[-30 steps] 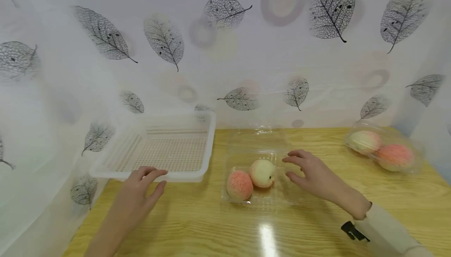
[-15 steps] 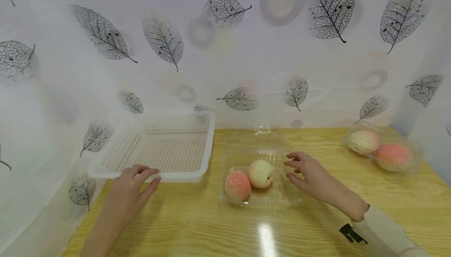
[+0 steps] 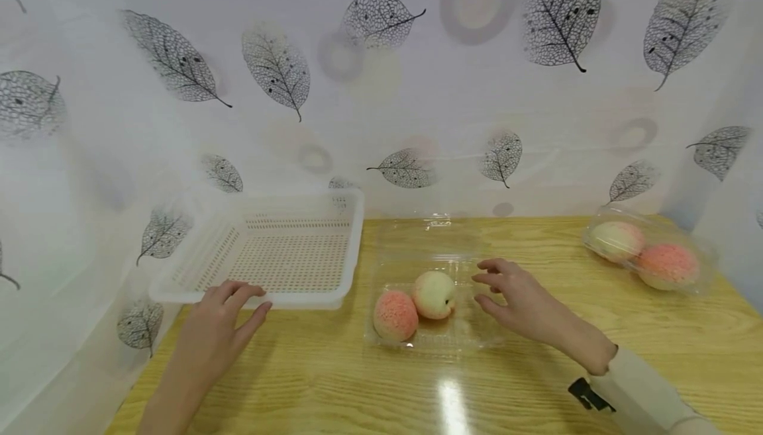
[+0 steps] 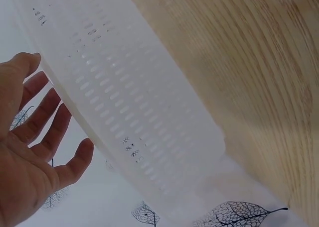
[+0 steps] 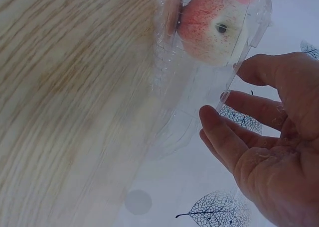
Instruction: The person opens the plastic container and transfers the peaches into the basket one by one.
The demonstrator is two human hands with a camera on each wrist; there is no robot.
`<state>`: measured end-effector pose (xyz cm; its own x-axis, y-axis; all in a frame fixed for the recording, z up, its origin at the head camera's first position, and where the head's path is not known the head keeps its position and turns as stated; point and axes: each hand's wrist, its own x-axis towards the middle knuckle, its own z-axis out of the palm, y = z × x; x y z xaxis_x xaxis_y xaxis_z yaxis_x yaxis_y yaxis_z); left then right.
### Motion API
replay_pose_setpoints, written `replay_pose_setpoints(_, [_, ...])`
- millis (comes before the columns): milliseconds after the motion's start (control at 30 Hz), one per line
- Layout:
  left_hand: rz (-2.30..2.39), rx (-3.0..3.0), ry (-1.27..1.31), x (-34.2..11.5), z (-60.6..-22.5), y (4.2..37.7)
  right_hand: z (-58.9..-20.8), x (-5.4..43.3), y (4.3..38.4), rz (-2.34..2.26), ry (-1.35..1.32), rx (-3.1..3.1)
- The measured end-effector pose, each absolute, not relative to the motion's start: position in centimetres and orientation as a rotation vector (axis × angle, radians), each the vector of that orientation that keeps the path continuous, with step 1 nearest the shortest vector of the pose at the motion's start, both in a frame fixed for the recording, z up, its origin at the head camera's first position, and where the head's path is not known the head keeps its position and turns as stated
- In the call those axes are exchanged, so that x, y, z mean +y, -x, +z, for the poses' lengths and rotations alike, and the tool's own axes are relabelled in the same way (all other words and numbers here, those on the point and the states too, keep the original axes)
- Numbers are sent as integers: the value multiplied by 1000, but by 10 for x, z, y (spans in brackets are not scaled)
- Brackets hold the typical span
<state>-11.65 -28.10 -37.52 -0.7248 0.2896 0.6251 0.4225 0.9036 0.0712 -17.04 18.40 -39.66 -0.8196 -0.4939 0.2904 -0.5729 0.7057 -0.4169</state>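
Note:
A clear plastic clamshell box (image 3: 465,341) lies with its lid raised at the middle of the table. Inside sit a pink peach (image 3: 396,316) and a pale yellow peach (image 3: 434,294), side by side in its left half. My right hand (image 3: 517,299) touches the box's right edge, fingers loosely bent; in the right wrist view, the fingertips (image 5: 210,118) meet the clear rim. At the left, my left hand (image 3: 217,322) rests on the front rim of a white perforated basket (image 3: 310,299). Spread fingers lie along that rim in the left wrist view.
Another clear box (image 3: 706,269) holding two peaches stands at the far right of the wooden table (image 3: 334,382). A white curtain (image 3: 417,91) printed with leaves hangs behind and at the sides. A black buckle (image 3: 590,395) hangs by the right sleeve.
The clear box with its two peaches has slid slightly left, together with my right hand. My left hand has shifted a little left along the basket rim.

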Motion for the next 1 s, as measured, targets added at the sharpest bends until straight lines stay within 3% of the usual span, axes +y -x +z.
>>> replay_pose_setpoints(633, [-316, -2428, 471, -278, -378, 116, -396, 178, 169, 695, -896, -2727])
replay_pose_setpoints(1000, [-306, -2404, 490, -279, -377, 117, -367, 163, 172, 550, -1009, -2839])
